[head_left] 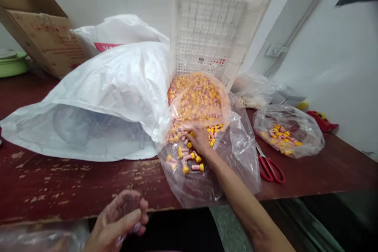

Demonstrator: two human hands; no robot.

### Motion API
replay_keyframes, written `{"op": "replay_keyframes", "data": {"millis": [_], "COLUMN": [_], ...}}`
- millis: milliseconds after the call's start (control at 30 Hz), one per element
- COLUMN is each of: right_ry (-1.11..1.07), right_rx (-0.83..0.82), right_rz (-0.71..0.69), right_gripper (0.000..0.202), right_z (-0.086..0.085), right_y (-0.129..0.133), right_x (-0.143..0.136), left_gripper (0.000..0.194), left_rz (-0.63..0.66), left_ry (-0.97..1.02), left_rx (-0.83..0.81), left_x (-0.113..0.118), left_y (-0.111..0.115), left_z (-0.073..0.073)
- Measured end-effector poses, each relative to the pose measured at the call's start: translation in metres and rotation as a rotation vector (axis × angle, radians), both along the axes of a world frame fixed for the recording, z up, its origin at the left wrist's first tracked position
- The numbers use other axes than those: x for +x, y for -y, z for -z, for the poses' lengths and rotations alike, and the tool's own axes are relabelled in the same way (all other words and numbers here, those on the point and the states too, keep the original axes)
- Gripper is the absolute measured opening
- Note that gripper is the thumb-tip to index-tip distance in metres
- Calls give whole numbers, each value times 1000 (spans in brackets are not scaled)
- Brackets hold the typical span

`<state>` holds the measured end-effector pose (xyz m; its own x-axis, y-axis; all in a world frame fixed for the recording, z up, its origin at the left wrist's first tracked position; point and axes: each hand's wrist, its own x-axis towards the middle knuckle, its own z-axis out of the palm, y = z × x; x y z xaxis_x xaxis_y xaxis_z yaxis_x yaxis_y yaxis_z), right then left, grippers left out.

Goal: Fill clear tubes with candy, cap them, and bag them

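Near the table's front edge, my left hand [119, 220] curls around a clear plastic piece [130, 206], whose exact kind I cannot make out. My right hand [198, 139] reaches into the mouth of a clear plastic bag [245, 145], its fingers closed around one of the small yellow-capped tubes [189, 144]. The tubes hold something pink. A large heap of them [195, 94] fills the bag behind my hand, and several lie loose on its front flap. Part of my right fingers is hidden among the tubes.
A white plastic crate [212, 19] stands tilted behind the heap. Left is a big white sack [118, 82] holding clear items; beyond it, a cardboard box [44, 39] and green basin [13, 65]. Right are red-handled scissors [271, 168], another tube bag [310, 138] and a red tool [321, 121].
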<state>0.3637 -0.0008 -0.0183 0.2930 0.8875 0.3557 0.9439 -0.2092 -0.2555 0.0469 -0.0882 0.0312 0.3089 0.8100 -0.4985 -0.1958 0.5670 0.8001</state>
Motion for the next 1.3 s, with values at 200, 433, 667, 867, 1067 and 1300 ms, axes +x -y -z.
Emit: {"op": "replay_keyframes", "data": {"millis": [200, 433, 667, 867, 1067, 1300], "right_ry": [-145, -321, -668, -675, -1034, -697], "right_rx": [128, 381, 411, 370, 361, 504], "right_rz": [8, 83, -170, -406, -276, -250], "right_gripper": [22, 28, 31, 33, 35, 35], "right_z": [4, -2, -40, -44, -56, -44], "right_y": [6, 30, 89, 115, 111, 97], "right_x": [25, 27, -66, -121, -110, -126], "left_gripper": [38, 33, 33, 27, 25, 15], "left_rz": [211, 328, 303, 289, 307, 465], "left_ry": [25, -9, -172, -13, -24, -33], "left_rx": [71, 244, 361, 417, 428, 457], "left_x": [12, 36, 56, 61, 56, 54], "left_y": [12, 16, 2, 8, 8, 23], "left_z": [-6, -3, 6, 5, 3, 3]}}
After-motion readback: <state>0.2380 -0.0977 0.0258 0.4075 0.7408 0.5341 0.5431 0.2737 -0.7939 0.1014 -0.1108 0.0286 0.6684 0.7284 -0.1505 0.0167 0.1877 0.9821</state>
